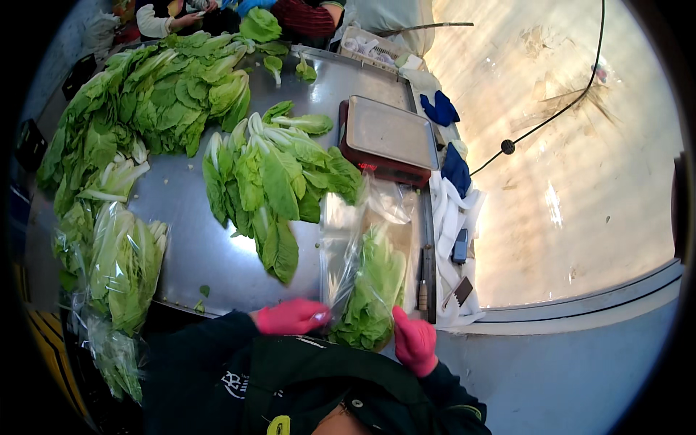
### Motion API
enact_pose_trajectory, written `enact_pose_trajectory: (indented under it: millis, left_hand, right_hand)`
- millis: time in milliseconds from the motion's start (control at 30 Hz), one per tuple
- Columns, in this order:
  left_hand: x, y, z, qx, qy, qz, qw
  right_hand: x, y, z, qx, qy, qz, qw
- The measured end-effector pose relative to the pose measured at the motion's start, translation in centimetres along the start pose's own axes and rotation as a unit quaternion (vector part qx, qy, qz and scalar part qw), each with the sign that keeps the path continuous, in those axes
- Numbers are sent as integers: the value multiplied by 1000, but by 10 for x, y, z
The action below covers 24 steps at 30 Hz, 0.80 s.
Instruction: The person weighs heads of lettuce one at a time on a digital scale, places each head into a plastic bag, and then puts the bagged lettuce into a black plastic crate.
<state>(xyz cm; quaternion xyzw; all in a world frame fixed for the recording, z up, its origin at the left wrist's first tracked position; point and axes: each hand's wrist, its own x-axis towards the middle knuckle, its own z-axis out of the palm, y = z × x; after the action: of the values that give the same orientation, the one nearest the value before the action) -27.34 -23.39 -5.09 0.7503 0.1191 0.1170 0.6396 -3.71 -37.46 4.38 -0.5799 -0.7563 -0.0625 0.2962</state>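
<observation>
A bunch of leafy green lettuce (373, 290) lies in a clear plastic bag (410, 246) at the table's near right, close to my body. My left hand (293, 317), in a pink glove, is closed on the bag's left edge. Pink-gloved too, my right hand (415, 341) pinches the bag's right side by the lower leaves; its fingertips are partly hidden. Left of the filled bag, flat clear bags (335, 235) lie on the metal table (185, 246). Beyond them sits a loose pile of lettuce (272, 163).
A red scale (388, 134) stands behind the bag. A wooden-handled tool (423, 290) lies along the right edge, near blue cloths (455, 170). Big lettuce heap (167, 94) at far left; bagged lettuce (123, 261) at near left. Across the table, a person's blue-gloved hand (255, 6) shows.
</observation>
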Motion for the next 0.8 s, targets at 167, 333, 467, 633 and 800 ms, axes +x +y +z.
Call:
enact_pose_trajectory:
  millis: [167,333,467,633,800]
  left_hand:
    - [25,34,-14,-133,-1,-2,991]
    - [52,157,-47,-79,11,255,964]
    - [50,157,-59,-79,46,248,965]
    - [34,172,-59,-97,68,222,968]
    - [28,154,-62,-168,115,232,951]
  right_hand:
    - [29,20,-22,-41,-19,60,997]
    - [141,-8,-105,-14,202,55,978]
    - [173,-5,-127,-30,135,33,990]
    - [181,9,-122,33,19,65,997]
    - [200,-8,-116,-5,-32,-6,999]
